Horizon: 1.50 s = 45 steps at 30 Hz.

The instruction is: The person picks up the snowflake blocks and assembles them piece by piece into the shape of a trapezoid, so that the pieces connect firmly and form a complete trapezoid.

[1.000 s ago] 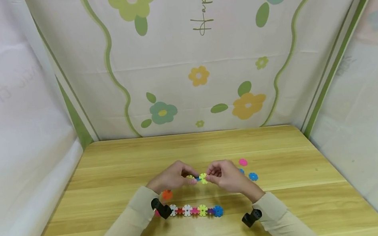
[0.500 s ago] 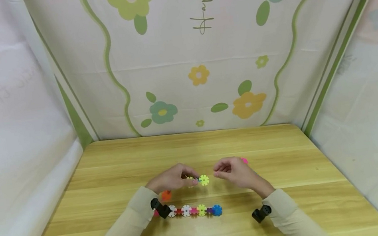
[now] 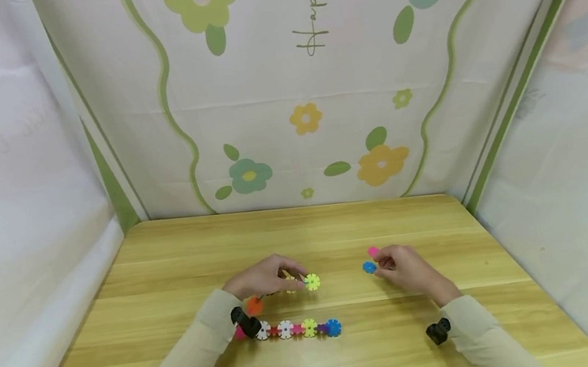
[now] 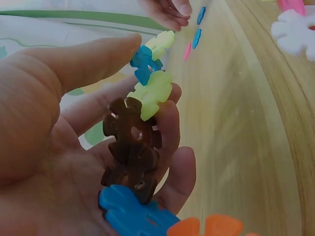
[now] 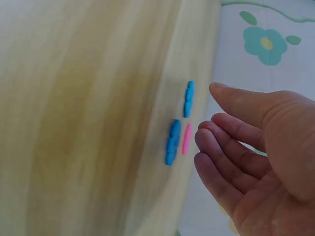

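Note:
My left hand holds a chain of interlocking snowflake discs, pinching it near its far end. In the left wrist view the chain runs across the fingers: an orange disc, a blue disc, two brown discs, then yellow-green and blue ones, with a yellow-green disc at the tip. My right hand holds nothing, its fingers loosely bent and thumb apart. Beside its fingertips lie loose discs: a pink disc, a blue disc and another blue disc.
A second chain of discs lies on the wooden table nearer the body, in white, red, pink, yellow-green and purple with a blue disc at its right end. Printed cloth walls stand behind the table and at both sides.
My right hand has let go of the yellow-green end disc and moved right to the loose discs. The left hand keeps its hold on the chain, almost still.

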Tool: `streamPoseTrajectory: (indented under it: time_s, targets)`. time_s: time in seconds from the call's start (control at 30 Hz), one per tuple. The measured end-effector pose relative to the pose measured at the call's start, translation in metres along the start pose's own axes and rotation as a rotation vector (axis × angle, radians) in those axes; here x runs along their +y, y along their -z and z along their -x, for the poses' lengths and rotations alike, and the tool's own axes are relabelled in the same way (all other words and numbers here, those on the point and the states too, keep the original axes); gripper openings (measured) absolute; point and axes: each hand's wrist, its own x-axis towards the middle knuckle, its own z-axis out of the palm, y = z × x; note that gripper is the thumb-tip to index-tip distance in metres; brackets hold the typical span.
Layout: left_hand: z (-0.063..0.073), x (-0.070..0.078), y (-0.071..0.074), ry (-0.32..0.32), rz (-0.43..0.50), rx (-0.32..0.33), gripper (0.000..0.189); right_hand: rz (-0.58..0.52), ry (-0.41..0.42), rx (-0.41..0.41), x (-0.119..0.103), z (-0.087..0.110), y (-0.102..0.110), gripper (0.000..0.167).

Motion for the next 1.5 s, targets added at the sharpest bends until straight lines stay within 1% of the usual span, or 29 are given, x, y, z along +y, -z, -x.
streamPoseTrajectory:
  time_s: [0.07, 0.2, 0.33, 0.43, 0.6, 0.7, 0.77, 0.83, 0.9, 1.03, 1.17, 1.33, 1.5]
  targets:
    - [0.0, 0.0, 0.0, 0.007, 0.001, 0.001, 0.026, -0.001, -0.006, 0.0, 0.003, -0.002, -0.005, 0.023]
    - [-0.001, 0.0, 0.001, 0.032, -0.014, 0.005, 0.026, 0.026, 0.003, -0.002, 0.005, -0.008, -0.012, 0.013]
    - [-0.002, 0.002, 0.002, 0.043, -0.029, -0.004, 0.025, 0.046, 0.002, -0.006, 0.004, -0.013, -0.016, 0.012]
    - [-0.002, 0.003, 0.002, 0.045, -0.036, -0.016, 0.022, 0.03, -0.011, -0.012, 0.003, -0.016, -0.016, 0.013]
    - [-0.005, 0.004, 0.003, 0.044, -0.046, -0.048, 0.016, -0.036, -0.023, -0.011, -0.004, -0.015, -0.016, 0.013]
    - [-0.007, 0.004, 0.003, 0.035, -0.064, -0.055, 0.014, -0.07, 0.018, 0.005, -0.014, -0.011, -0.019, 0.012]
    - [-0.008, 0.005, 0.004, 0.029, -0.081, -0.05, 0.014, -0.095, 0.064, 0.008, -0.025, -0.008, -0.022, 0.011]
    - [-0.009, 0.006, 0.005, 0.019, -0.089, -0.04, 0.016, -0.129, 0.104, 0.003, -0.036, -0.004, -0.026, 0.011]
    - [-0.011, 0.007, 0.005, 0.009, -0.091, -0.028, 0.018, -0.174, 0.127, -0.004, -0.049, -0.001, -0.029, 0.01]
    - [-0.014, 0.008, 0.003, -0.007, -0.082, -0.002, 0.019, -0.243, 0.174, 0.013, -0.069, 0.005, -0.038, 0.009]
    - [-0.016, 0.01, 0.003, -0.01, -0.09, 0.009, 0.018, -0.25, 0.232, 0.058, -0.082, 0.01, -0.047, 0.011]
    - [-0.016, 0.01, 0.004, -0.019, -0.088, 0.005, 0.019, -0.234, 0.281, 0.106, -0.09, 0.011, -0.057, 0.013]
    - [-0.017, 0.011, 0.004, -0.026, -0.083, 0.004, 0.022, -0.23, 0.326, 0.147, -0.097, 0.01, -0.063, 0.015]
